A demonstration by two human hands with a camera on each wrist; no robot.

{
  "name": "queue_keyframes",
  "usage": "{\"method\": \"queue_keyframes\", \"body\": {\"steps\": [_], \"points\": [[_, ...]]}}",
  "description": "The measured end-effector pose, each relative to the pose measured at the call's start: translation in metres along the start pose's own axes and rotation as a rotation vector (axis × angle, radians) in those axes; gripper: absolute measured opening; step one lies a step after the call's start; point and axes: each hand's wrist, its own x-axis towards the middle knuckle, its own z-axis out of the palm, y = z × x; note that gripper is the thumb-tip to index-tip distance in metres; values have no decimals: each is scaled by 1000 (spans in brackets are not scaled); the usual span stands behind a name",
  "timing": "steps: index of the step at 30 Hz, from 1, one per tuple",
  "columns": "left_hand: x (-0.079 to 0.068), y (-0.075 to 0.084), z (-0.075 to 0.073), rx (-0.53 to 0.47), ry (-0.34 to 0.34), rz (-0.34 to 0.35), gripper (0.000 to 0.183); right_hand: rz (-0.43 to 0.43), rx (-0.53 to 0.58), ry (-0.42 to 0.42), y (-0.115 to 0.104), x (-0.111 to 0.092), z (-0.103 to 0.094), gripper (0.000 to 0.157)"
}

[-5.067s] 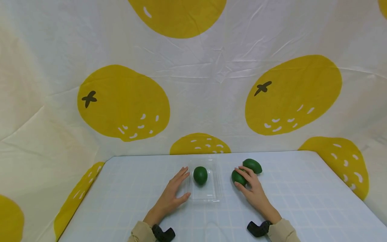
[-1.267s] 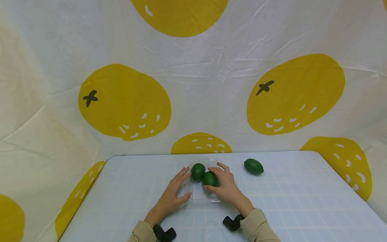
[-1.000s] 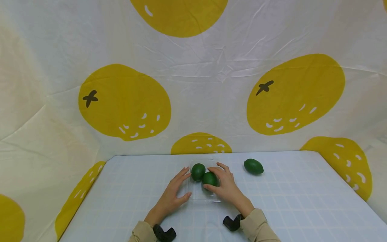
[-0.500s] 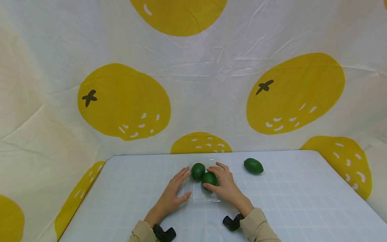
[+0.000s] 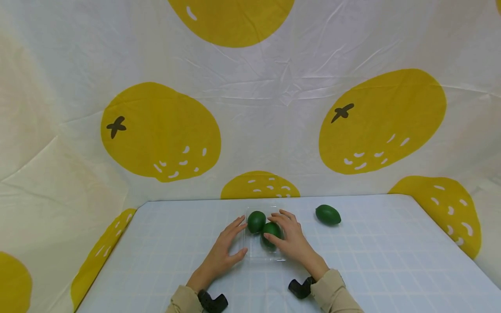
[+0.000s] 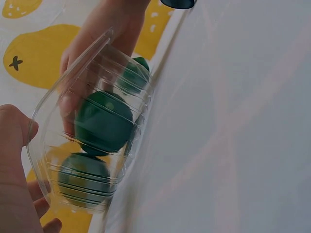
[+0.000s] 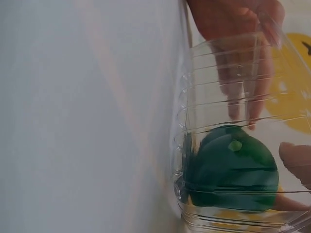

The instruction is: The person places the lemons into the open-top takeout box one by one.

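The tray (image 5: 265,254) has room between green fruits (image 5: 256,222) and near rim (image 5: 266,260).

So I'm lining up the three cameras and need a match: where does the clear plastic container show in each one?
Head: the clear plastic container is below centre, between the left hand and the right hand.
Left wrist: it stands in the left half, seen at a slant.
Right wrist: it fills much of the right half, running out of frame.
Shared landmark: the lime inside it, with the right hand's fingers round it.
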Motion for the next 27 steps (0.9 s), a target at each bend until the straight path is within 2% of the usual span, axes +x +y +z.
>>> {"method": "queue_keyframes", "body": {"steps": [10,15,22,27], "points": [[1,-2,0,38,36,78,62,-118,27,119,9,6,-12,40],[2,-3,1,28,32,82,62,-122,67,161,13,9,-29,39],[1,-3,0,32,25,74,61,-139,-11,262,34,8,-58,37],[2,0,-1,27,24,73,61,-84,-24,284,49,2,-81,36]]}}
